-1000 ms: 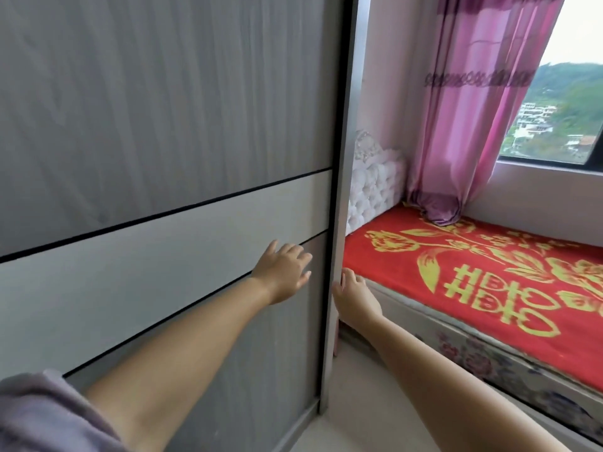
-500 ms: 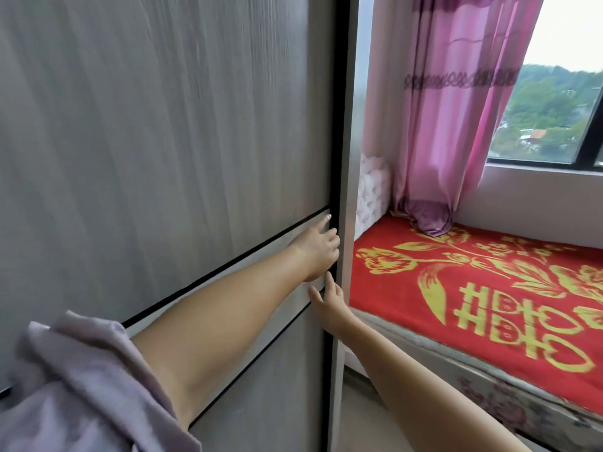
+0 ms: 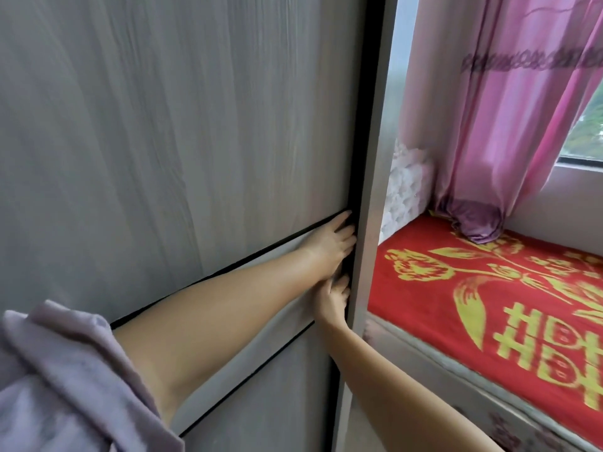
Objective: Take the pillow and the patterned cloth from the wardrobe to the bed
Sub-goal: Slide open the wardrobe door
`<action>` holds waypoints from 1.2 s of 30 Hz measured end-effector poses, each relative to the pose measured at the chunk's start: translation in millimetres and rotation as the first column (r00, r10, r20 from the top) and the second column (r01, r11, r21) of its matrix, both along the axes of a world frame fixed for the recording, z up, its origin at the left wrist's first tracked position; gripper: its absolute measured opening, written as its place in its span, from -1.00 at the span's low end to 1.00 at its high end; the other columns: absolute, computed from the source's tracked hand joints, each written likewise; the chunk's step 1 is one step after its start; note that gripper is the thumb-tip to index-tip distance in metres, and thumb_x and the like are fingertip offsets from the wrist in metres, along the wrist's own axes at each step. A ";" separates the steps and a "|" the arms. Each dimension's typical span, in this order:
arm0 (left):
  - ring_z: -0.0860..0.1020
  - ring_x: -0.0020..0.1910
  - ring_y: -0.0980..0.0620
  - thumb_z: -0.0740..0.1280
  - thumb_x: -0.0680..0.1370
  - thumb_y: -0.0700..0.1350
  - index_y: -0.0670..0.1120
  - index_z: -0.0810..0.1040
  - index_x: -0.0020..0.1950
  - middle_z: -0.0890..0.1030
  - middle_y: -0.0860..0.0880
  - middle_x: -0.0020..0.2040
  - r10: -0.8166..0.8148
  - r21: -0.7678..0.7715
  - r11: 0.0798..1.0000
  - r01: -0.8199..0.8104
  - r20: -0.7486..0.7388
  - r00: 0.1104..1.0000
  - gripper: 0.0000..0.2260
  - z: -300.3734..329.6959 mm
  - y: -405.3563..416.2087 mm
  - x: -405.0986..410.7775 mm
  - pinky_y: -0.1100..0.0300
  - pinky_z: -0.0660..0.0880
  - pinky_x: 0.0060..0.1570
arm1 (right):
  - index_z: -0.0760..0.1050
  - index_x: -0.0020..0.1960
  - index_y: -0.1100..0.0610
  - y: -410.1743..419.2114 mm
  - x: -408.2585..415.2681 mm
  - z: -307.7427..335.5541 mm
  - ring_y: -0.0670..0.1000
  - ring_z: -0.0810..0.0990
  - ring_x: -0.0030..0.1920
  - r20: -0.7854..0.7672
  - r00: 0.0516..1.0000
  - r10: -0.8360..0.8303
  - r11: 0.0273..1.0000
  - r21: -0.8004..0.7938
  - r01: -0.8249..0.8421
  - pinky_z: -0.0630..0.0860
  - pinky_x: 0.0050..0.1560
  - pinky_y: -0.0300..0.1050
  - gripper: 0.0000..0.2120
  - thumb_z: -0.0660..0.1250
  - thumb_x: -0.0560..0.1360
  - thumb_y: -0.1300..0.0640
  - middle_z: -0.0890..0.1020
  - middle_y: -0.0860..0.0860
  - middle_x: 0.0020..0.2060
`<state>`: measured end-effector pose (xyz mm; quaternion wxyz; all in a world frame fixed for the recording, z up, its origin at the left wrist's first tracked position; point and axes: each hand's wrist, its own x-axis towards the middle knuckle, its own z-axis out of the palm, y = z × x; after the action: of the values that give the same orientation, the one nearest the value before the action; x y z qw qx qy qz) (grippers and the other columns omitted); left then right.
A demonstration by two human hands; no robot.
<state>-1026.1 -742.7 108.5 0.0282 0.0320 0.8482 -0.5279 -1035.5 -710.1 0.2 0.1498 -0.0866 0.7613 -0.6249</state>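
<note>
One wardrobe door point(image 3: 169, 132), closed, grey with two dark horizontal seams; one lilac sleeve point(image 3: 58, 380) at lower left. Two hands at the door's right edge: left hand point(image 3: 329, 246) above, right hand point(image 3: 331, 300) just below and touching it, fingertips of both tucked into the dark gap against the frame point(image 3: 370, 190), so can't tell how far either grip is curled. One bed point(image 3: 489, 314) with red-and-gold cover on the right, one pink curtain point(image 3: 509, 102) above it; pillow and patterned cloth not visible.
</note>
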 end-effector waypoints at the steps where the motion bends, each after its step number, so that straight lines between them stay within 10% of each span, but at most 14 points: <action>1: 0.02 0.54 -0.06 0.01 0.66 -0.05 -0.11 0.16 0.51 0.16 -0.04 0.55 0.007 0.073 0.997 -0.003 -0.068 0.998 -0.59 3.1 -0.7 1.4 -0.05 -0.24 0.51 | -0.10 0.54 0.16 0.6 -1.4 -2.1 0.20 0.02 0.53 -0.001 1.000 -0.028 1.000 0.011 0.028 -0.05 0.53 0.12 -0.45 -0.03 0.64 -0.02 0.03 0.24 0.53; 11: 0.10 0.50 -0.16 0.10 0.63 -0.03 -0.19 0.22 0.47 0.22 -0.17 0.50 -0.097 -0.138 0.987 0.087 -0.064 0.993 -0.56 -3.3 3.3 29.8 -0.22 -0.12 0.48 | 0.04 0.52 0.09 18.4 27.1 -4.4 0.21 0.16 0.45 -0.174 0.985 -0.007 0.998 0.056 0.017 0.16 0.43 0.15 -0.44 0.08 0.60 -0.08 0.21 0.19 0.46; 26: 0.28 0.40 -0.17 0.16 0.59 -0.25 -0.22 0.45 0.22 0.43 -0.19 0.30 0.014 0.093 0.996 0.006 -0.207 0.978 -0.77 -6.2 -4.4 205.9 -0.18 -0.06 0.49 | 0.26 0.38 0.08 29.4 165.2 -10.7 0.11 0.42 0.27 -0.347 0.867 0.357 0.925 0.259 -0.278 0.45 0.20 0.12 -0.62 0.01 0.62 -0.04 0.41 0.08 0.32; 36: 0.45 0.26 -0.12 0.31 0.53 -0.12 -0.14 0.56 0.06 0.60 -0.11 0.08 0.151 0.064 0.988 -0.140 -0.219 0.964 -0.84 -16.2 -15.2 354.7 -0.18 -0.08 0.47 | 0.34 0.24 0.16 23.9 283.6 -12.3 0.18 0.53 0.12 -0.462 0.626 0.628 0.777 0.415 -0.474 0.50 0.06 0.10 -0.70 0.03 0.63 0.02 0.51 0.11 0.20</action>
<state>-671.5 -757.9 92.3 -0.0295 -0.0890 0.8585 -0.5042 -751.9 -686.2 -12.2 0.1069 -0.4826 0.7779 -0.3879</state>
